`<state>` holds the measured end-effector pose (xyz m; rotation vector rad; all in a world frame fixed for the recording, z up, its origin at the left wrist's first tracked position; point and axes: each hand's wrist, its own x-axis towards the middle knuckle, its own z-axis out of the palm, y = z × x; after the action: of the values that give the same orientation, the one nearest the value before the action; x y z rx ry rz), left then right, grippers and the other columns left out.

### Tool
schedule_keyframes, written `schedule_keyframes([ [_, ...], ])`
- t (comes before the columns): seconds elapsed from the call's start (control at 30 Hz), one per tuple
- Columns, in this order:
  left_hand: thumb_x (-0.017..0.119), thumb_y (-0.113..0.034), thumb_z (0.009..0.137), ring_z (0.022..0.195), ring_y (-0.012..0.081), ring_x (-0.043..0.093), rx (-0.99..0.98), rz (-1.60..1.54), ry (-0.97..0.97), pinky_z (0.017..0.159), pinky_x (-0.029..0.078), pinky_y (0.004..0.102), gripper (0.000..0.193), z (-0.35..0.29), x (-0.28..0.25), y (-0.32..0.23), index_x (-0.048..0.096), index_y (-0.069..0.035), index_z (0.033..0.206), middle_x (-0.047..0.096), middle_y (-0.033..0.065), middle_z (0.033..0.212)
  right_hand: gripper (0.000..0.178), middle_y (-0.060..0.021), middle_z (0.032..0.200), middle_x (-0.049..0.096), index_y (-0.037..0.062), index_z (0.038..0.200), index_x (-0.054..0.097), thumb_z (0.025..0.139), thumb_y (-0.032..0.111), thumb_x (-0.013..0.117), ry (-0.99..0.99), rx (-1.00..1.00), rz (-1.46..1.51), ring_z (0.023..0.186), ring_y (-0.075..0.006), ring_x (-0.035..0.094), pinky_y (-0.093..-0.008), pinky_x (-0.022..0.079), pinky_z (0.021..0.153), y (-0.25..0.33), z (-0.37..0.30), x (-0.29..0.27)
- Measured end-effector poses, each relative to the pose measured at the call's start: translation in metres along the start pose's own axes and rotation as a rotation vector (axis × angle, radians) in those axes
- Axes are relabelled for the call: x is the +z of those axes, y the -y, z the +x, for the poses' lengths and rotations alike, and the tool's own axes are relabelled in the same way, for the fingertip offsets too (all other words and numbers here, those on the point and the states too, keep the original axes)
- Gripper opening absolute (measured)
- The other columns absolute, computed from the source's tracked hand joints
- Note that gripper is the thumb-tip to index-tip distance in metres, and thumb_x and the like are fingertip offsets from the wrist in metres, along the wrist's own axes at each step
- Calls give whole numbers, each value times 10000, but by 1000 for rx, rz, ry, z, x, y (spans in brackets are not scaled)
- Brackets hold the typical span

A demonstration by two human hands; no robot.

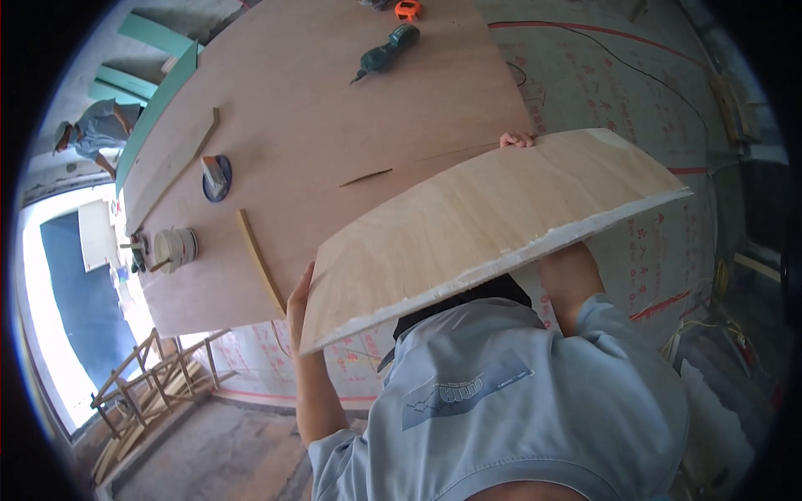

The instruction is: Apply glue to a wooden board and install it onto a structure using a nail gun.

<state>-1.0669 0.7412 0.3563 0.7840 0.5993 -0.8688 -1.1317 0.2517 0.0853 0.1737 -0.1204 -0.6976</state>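
Note:
Both of my hands hold a light plywood board [493,204], tilted in front of my body. A rough white coating runs along its near long edge. My left hand [299,294] is closed on the board's left end, with its fingers partly behind it. My right hand [517,140] reaches from beneath, and its fingers curl over the far edge; the palm is hidden by the board. Beyond it spreads a large reddish plywood sheet [301,83]. A thin wooden strip [261,263] lies on that sheet near my left hand, and a dark narrow mark [366,177] shows farther in.
On the sheet are a green power tool [388,52], an orange tape measure [408,9], a blue round tray [219,190] and a white bucket [177,250]. Another person [96,132] stands beyond at far left. A wooden frame [159,380] is at lower left; printed covering [601,92] lies at right.

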Motion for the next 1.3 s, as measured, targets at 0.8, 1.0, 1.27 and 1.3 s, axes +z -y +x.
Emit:
schedule_keyframes([
  [0.8,590,-10,890,964,209,626,322,978,-59,849,522,309,619,81,-192,-104,309,-55,1439,619,128,1159,467,-54,1089,630,81,1289,522,858,159,686,-332,2,-2257,960,-139,608,-257,487,837,129,-145,191],
  [1.0,582,30,875,994,222,632,397,901,-78,842,532,324,590,91,-208,-90,356,-48,1414,626,129,1151,814,-202,1494,295,208,1442,368,741,261,778,580,728,-2738,1381,-395,283,-532,364,1060,-118,-136,164],
  [1.27,683,-86,812,1081,270,602,456,1262,-311,884,509,361,609,81,-233,-80,441,-35,1368,592,167,1221,1002,-190,1575,-9,380,1493,190,705,358,809,771,1100,-3021,1404,-522,74,-759,294,960,-196,-179,136],
  [1.3,703,-138,792,1136,303,565,636,1599,-481,925,480,391,601,77,-223,-74,479,-42,1342,567,189,1258,1014,-193,1574,-14,385,1493,182,701,358,814,730,1082,-3028,1404,-522,73,-756,299,961,-195,-179,133],
])
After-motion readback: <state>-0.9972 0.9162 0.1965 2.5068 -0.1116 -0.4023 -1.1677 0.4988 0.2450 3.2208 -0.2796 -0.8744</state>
